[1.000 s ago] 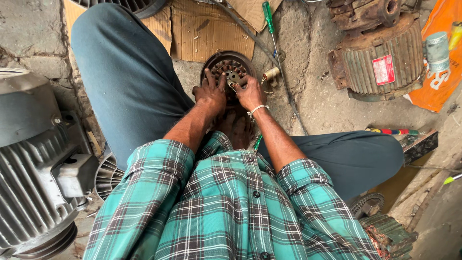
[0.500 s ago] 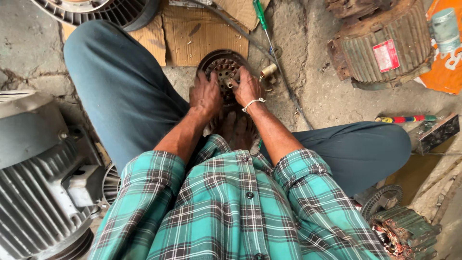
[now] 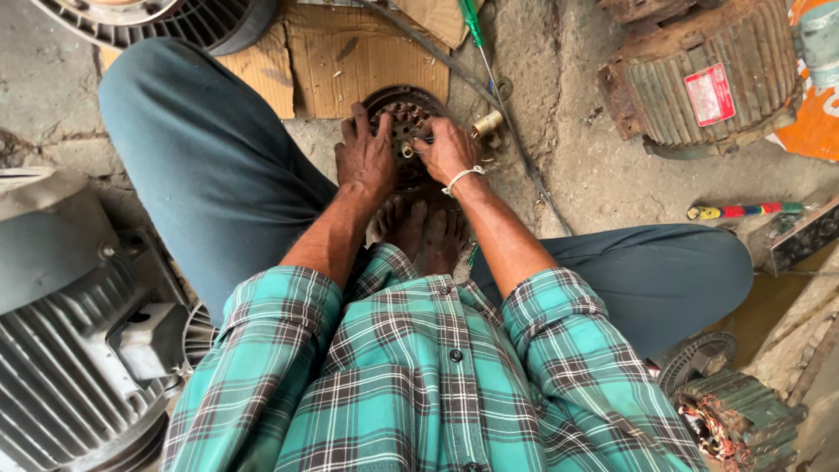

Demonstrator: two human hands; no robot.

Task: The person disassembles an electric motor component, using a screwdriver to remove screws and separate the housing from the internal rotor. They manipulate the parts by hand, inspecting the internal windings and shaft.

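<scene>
Hands on round slotted motor core [image 3: 404, 118] at twelve o'clock: left hand [image 3: 367, 157] spread flat on its rim, right hand [image 3: 447, 150] pinching its centre. Core on floor before bare feet [image 3: 424, 232] (cardboard [image 3: 350, 61] behind); green screwdriver [image 3: 476, 35] at one o'clock.

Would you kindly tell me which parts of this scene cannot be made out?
Head view only:
- Round dark metal slotted core: its near half is hidden under the left hand and right hand.
- What the fingertips grip: too small to tell.
- Rusty ribbed motor housing: cut off by the top edge.
- Large grey finned motor: cut off by the left edge.
</scene>
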